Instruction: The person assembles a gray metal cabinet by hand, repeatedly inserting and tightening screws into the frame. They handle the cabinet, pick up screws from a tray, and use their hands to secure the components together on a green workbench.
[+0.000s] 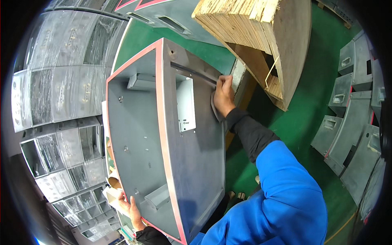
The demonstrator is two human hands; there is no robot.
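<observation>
Left hand clamped on pink rim of metal box, thumb inside. Right hand at box's right edge, fingers curled; cannot tell what they grip. Box before person, two brackets within. Right: open green floor. Farther: hollow plywood stand; left, plastic-wrapped boxes.

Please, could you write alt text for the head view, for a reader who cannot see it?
A person's left hand and right hand are at opposite sides of an open, red-rimmed grey metal cabinet. Plastic-wrapped metal housings are stacked at left; layered wood stands beyond.
</observation>
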